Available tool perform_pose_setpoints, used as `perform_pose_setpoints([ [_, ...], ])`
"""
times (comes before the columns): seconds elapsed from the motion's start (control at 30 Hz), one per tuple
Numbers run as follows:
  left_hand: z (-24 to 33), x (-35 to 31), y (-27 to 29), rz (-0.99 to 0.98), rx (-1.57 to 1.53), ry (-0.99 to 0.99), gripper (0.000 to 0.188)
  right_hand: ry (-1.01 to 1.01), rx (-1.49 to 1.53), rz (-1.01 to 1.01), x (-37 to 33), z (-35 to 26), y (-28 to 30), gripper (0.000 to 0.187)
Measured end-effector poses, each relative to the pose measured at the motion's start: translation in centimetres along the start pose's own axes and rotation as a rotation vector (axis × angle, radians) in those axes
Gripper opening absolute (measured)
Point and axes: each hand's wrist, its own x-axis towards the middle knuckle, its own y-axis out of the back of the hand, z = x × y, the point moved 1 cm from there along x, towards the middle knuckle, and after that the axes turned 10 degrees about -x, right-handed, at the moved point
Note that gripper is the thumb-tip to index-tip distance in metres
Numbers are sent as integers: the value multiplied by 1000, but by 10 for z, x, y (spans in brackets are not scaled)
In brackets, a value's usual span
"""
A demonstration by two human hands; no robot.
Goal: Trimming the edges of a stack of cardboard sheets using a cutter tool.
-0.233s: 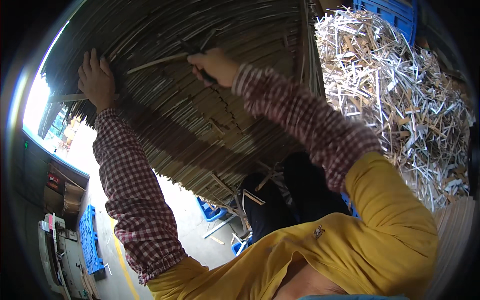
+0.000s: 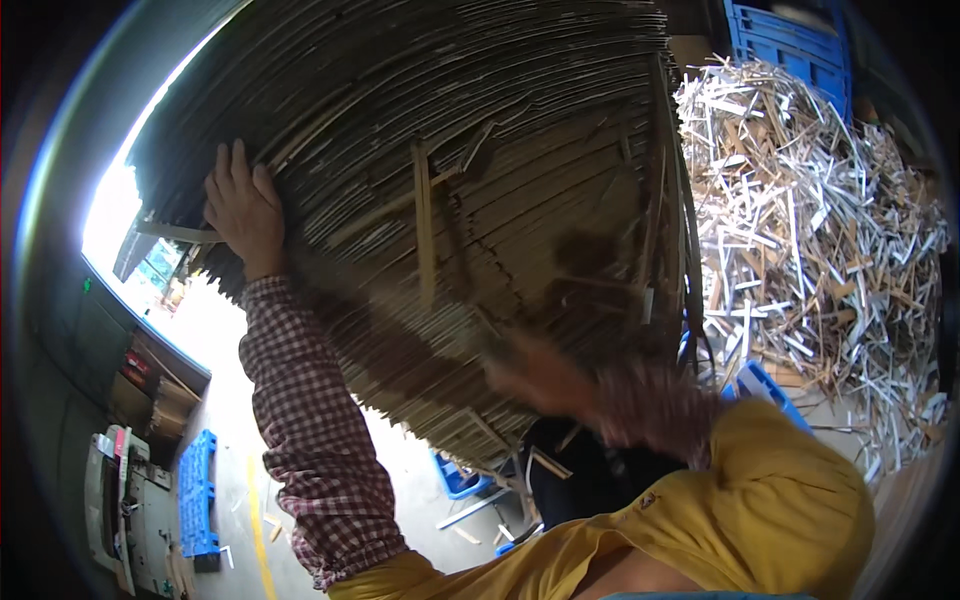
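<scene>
Brown, thin-edged layers, apparently cardboard, form a tall stack (image 2: 560,180) that fills the upper middle of the view, directly before the person. The left hand (image 2: 247,215) lies against the stack's left part, its fingers slightly spread and gripping nothing. The right hand (image 2: 538,375) is blurred in front of the lower stack, well apart from the left; I cannot tell whether its fingers are wide, narrow or holding something, nor whether they touch the layers. A loose pale strip (image 2: 425,225) stands out from the stack's face between the two hands and above them. To the right, a heap of shredded strips (image 2: 790,240) slopes below a blue crate (image 2: 790,45). At lower left, a blue pallet (image 2: 198,490) stands beside a yellow floor line (image 2: 256,490).
</scene>
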Motion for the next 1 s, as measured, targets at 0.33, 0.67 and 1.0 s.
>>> perform_pose_setpoints([
  [0.33, 4, 12, -11, 26, -76, 30, 38, 215, -308, -62, 23, 58, 105, 49],
  [0.67, 7, 10, 0, -23, -82, -4, 39, -373, 120, -185, 160, 1, 162, 44],
  [1.0, 5, 12, -4, -36, -60, 9, 39, -390, 401, -110, 173, 12, 137, 37],
])
